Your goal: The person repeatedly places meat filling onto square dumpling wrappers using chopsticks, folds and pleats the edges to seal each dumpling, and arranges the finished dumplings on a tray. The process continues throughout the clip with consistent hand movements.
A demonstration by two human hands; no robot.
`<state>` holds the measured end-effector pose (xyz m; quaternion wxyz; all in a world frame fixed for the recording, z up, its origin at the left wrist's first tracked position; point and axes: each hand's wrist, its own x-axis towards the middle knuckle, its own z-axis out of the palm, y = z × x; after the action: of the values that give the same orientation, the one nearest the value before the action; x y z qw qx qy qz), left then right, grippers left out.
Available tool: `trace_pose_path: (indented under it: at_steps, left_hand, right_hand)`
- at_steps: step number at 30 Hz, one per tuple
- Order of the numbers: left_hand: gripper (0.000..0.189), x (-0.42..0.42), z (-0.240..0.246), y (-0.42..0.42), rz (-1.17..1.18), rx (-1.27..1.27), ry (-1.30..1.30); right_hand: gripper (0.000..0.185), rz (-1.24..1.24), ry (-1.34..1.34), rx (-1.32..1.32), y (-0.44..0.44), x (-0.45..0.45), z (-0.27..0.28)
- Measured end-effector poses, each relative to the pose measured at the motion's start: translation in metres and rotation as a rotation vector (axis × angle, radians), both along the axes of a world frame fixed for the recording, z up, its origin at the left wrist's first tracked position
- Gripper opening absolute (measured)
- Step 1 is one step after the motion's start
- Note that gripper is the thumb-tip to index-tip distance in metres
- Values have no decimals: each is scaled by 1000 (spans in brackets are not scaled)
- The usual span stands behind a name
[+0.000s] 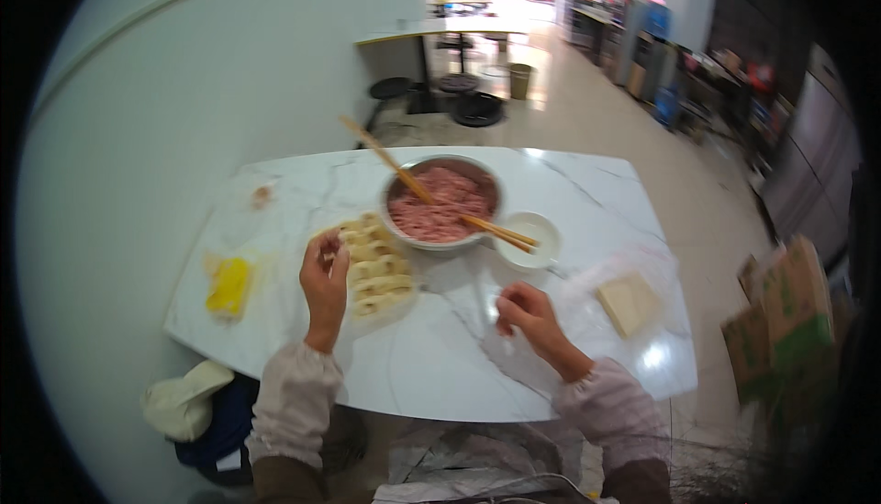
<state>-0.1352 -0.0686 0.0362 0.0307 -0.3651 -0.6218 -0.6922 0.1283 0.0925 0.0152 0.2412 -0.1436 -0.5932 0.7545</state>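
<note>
My left hand (325, 270) is raised at the left edge of rows of folded wontons (382, 268), its fingers curled; whether something small is between them is unclear. My right hand (526, 311) hovers over the marble-patterned table with bent fingers, and its grip is blurred. Beyond both hands stands a metal bowl (444, 248) of raw minced meat (440, 194). Wooden chopsticks (385, 156) lean out of it to the upper left, and another pair (502, 232) reaches over a small white bowl (547, 256). A stack of square dough wrappers (628, 303) lies on plastic at the right.
The white table (440, 366) meets a wall on the left. A yellow packet (229, 287) lies near its left edge. Cardboard boxes (791, 311) stand beyond the right edge; a pale cap (186, 401) sits below the left corner. Stools (477, 109) and another table stand farther back.
</note>
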Motion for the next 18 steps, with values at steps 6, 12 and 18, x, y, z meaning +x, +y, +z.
trace_pose_path:
  at_steps: [6, 12, 18]
  left_hand:
    - [26, 136, -12, 63, -444, 78, -264]
    - [26, 148, -35, 68, -555, -106, -227]
    - [25, 146, -36, 68, -558, -103, -266]
  right_hand:
    - [11, -166, 80, 212, -5, 22, 33]
    - [8, -563, -270, 765, 27, 126, 51]
    - [13, -614, -665, 885, 44, 185, 27]
